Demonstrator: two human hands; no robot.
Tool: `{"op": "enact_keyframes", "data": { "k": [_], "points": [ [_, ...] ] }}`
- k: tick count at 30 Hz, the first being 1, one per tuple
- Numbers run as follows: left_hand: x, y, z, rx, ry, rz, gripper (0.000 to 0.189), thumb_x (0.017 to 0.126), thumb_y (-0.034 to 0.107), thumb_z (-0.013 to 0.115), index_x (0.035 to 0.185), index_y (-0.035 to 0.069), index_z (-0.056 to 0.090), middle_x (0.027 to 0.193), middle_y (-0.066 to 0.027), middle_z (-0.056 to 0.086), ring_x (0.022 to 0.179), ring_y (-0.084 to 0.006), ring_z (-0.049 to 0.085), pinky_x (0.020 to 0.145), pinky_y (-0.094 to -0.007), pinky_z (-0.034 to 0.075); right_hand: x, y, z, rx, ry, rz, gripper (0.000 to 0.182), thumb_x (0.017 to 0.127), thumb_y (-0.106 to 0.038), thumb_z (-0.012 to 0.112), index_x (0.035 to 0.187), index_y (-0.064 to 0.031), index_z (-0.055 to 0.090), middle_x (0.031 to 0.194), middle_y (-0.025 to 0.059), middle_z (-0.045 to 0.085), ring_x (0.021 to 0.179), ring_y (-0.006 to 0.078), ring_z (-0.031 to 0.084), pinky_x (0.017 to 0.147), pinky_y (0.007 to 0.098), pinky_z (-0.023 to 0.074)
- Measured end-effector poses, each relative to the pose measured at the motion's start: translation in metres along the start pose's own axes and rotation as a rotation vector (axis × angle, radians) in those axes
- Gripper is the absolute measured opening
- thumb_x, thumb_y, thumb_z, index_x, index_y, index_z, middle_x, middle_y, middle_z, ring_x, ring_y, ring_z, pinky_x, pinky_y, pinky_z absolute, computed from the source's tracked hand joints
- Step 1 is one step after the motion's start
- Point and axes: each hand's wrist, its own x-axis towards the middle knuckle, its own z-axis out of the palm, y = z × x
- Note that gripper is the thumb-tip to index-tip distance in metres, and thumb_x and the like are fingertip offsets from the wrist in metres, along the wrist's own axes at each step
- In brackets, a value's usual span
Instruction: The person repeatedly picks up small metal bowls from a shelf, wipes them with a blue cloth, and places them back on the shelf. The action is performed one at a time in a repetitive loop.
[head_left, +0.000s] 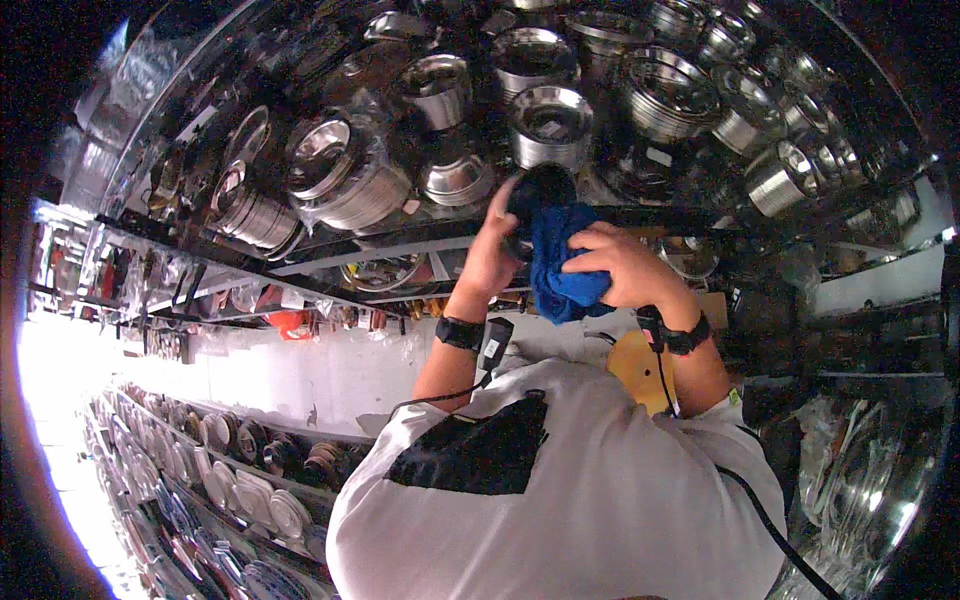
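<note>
My right hand (630, 266) grips a bunched blue cloth (570, 270) from its right side. Opposite it, my left hand (491, 251) holds a dark round object (541, 186) by its left edge, with fingers curled around it. The cloth lies against the near side of this object and hides much of it, so its exact kind cannot be told. Just beyond both hands stands a stack of shiny stainless steel bowls (551, 124) on a dark shelf (495, 202).
More stacked steel bowls (667, 94) and a plastic-wrapped steel stack (360, 195) fill the shelf. Below it, a lower shelf holds a round metal-rimmed container (386, 271). Racks of plates (255, 487) stand at the lower left; plastic-wrapped goods (862, 465) lie at the lower right.
</note>
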Motion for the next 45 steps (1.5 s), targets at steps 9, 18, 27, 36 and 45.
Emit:
{"op": "enact_keyframes", "data": {
  "k": [9,18,27,36,45],
  "points": [
    [-0.022,-0.036,0.040,0.025,0.194,-0.274,0.028,0.091,0.017,0.052,0.112,0.000,0.052,0.100,-0.0101,0.061,0.089,-0.0203,0.061,0.075,-0.0340,0.052,-0.091,0.059,0.008,0.948,0.881,0.408,0.067,0.061,-0.004,0.075,0.123,-0.0068,0.048,0.119,0.0077,0.055,0.104,0.0218,0.055,0.092,0.0369,0.0426],
    [-0.015,-0.072,0.059,0.372,0.274,-0.144,0.043,0.091,0.041,0.050,0.104,0.001,0.058,0.090,-0.0015,0.062,0.081,-0.0108,0.057,0.068,-0.0259,0.047,-0.088,0.077,0.045,1.613,0.529,0.297,0.062,0.075,-0.002,0.065,0.131,-0.0089,0.040,0.121,0.0071,0.054,0.108,0.0227,0.054,0.093,0.0378,0.0431],
    [-0.014,-0.041,0.072,0.397,0.258,-0.364,0.024,0.090,0.030,0.056,0.090,0.006,0.061,0.069,0.0028,0.057,0.054,-0.0067,0.049,0.048,-0.0211,0.038,-0.089,0.053,0.022,1.522,0.754,0.093,0.066,0.064,-0.004,0.076,0.123,-0.0053,0.047,0.113,0.0064,0.059,0.104,0.0201,0.055,0.091,0.0370,0.0439],
    [-0.016,-0.054,0.114,0.615,0.269,-0.249,0.043,0.092,0.038,0.047,0.084,-0.004,0.056,0.058,-0.0016,0.052,0.044,-0.0085,0.048,0.038,-0.0243,0.034,-0.073,0.074,0.032,1.772,0.585,0.232,0.060,0.074,0.001,0.056,0.131,-0.0043,0.039,0.121,0.0082,0.054,0.105,0.0196,0.056,0.091,0.0341,0.0454],
    [-0.005,-0.044,0.077,0.606,0.398,-0.284,0.038,0.092,0.038,0.049,0.088,0.001,0.056,0.066,-0.0007,0.057,0.050,-0.0064,0.050,0.041,-0.0206,0.035,-0.096,0.049,0.016,0.997,0.551,0.055,0.071,0.067,-0.006,0.073,0.130,-0.0058,0.039,0.115,0.0061,0.057,0.103,0.0208,0.055,0.091,0.0368,0.0441]
  ]
}}
